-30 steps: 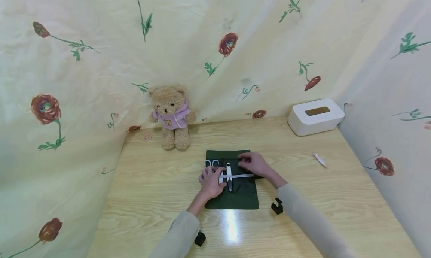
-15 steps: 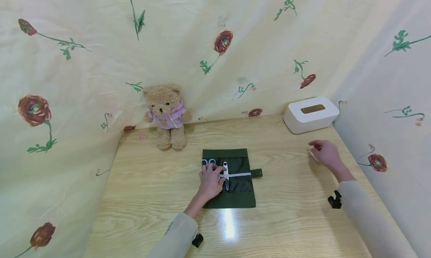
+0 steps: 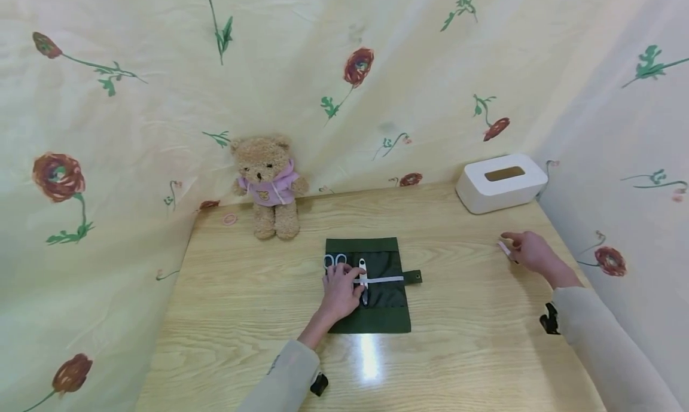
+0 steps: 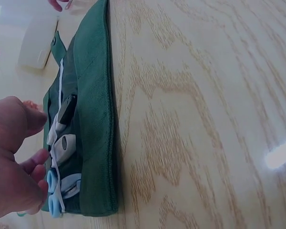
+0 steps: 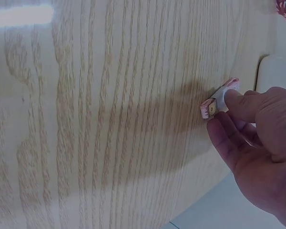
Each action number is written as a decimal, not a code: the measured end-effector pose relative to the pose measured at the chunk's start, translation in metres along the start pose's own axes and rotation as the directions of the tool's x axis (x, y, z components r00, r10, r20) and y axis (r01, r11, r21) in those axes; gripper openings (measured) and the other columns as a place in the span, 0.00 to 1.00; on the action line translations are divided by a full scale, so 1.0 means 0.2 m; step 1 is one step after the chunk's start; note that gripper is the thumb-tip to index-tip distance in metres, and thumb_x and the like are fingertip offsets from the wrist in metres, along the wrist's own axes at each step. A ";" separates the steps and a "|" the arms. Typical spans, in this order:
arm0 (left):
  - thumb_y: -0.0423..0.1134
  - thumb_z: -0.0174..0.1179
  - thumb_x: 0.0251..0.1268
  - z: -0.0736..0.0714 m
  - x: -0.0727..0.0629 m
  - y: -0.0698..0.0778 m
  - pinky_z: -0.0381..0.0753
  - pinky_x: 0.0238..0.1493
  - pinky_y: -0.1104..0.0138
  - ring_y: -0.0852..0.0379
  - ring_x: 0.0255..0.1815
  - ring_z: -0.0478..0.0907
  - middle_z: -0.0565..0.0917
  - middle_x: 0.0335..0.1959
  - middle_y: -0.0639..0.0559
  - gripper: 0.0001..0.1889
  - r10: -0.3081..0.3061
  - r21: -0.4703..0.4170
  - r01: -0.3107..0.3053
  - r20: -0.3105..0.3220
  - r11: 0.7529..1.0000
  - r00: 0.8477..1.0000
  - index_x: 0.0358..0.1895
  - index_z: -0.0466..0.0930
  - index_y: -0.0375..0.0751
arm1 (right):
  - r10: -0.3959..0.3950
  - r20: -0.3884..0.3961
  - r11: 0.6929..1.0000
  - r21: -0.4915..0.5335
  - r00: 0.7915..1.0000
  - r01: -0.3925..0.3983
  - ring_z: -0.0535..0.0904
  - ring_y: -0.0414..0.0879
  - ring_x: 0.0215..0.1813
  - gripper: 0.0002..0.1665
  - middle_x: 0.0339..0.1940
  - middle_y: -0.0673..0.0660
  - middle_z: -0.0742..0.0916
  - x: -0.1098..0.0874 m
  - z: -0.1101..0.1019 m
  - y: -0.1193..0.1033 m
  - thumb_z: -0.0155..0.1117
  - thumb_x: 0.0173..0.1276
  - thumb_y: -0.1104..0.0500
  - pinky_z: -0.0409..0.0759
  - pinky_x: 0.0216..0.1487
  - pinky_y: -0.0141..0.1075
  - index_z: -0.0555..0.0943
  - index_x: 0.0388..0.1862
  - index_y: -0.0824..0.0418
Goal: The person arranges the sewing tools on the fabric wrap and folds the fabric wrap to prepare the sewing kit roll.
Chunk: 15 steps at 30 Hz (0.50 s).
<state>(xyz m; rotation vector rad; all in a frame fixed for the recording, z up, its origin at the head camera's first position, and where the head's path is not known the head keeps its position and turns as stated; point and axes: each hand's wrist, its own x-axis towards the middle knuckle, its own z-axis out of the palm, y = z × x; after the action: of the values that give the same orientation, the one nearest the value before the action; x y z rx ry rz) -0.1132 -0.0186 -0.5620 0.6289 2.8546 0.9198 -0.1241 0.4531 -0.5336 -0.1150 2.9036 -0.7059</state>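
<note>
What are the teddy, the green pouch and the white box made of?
Teddy: probably plush fabric, because it looks curly and fuzzy.
Green pouch: looks like matte cloth, with a thick seamed edge.
White box: likely plastic, smooth with rounded corners, though I can't be sure.

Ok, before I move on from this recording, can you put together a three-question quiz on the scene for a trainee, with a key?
1. Which of the person's hands is at the folded measuring tape?

2. True or false: in the head view, the scissors lie to the left of the white tool with a dark tip on the green fabric roll.

3. The hoodie on the teddy bear is: a) yellow, b) lilac, c) green.

Key: 1. The right hand. 2. True. 3. b.
</note>
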 end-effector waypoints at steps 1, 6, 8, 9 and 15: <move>0.36 0.66 0.66 0.00 0.00 0.00 0.62 0.50 0.49 0.42 0.53 0.62 0.71 0.52 0.43 0.15 -0.003 0.001 0.003 0.001 1.000 1.000 0.55 0.82 0.47 | 0.006 0.010 1.000 0.000 1.000 -0.006 0.80 0.63 0.35 0.28 0.35 0.75 0.82 0.00 0.00 0.01 0.63 0.59 0.73 0.77 0.35 0.50 0.71 0.59 0.82; 0.37 0.67 0.66 0.00 0.00 0.01 0.62 0.51 0.48 0.42 0.54 0.62 0.71 0.52 0.42 0.16 -0.014 0.004 0.014 0.005 1.000 1.000 0.56 0.82 0.47 | 0.051 0.061 0.998 0.038 0.997 -0.053 0.73 0.50 0.28 0.31 0.29 0.62 0.81 0.00 0.01 0.03 0.64 0.59 0.73 0.72 0.29 0.41 0.69 0.62 0.81; 0.37 0.66 0.66 0.00 0.00 0.01 0.62 0.51 0.47 0.42 0.54 0.62 0.71 0.53 0.43 0.17 -0.018 0.012 0.018 0.008 1.000 1.000 0.57 0.81 0.47 | 0.063 0.069 0.996 0.052 0.996 -0.066 0.73 0.49 0.28 0.32 0.29 0.61 0.81 0.00 0.02 0.03 0.64 0.60 0.72 0.72 0.29 0.40 0.69 0.63 0.81; 0.37 0.66 0.66 0.00 0.00 0.01 0.62 0.51 0.47 0.42 0.54 0.62 0.71 0.53 0.43 0.17 -0.020 0.015 0.020 0.010 1.000 1.000 0.57 0.81 0.47 | 0.067 0.071 0.996 0.057 0.995 -0.071 0.73 0.49 0.28 0.31 0.29 0.60 0.81 -0.01 0.02 0.03 0.64 0.61 0.71 0.72 0.29 0.40 0.69 0.62 0.80; 0.37 0.66 0.66 0.01 0.00 0.01 0.62 0.51 0.47 0.42 0.55 0.62 0.70 0.53 0.43 0.17 -0.024 0.017 0.024 0.015 1.000 1.000 0.58 0.81 0.48 | 0.081 0.055 0.992 0.088 0.995 -0.085 0.75 0.49 0.30 0.28 0.29 0.59 0.81 -0.01 0.03 0.01 0.66 0.62 0.70 0.73 0.31 0.41 0.71 0.60 0.80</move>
<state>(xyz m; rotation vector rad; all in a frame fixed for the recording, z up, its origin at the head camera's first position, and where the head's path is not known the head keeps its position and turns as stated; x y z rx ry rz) -0.1127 -0.0160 -0.5620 0.5994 2.8526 0.8846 -0.1208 0.4518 -0.5400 -0.0018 2.8043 -0.8060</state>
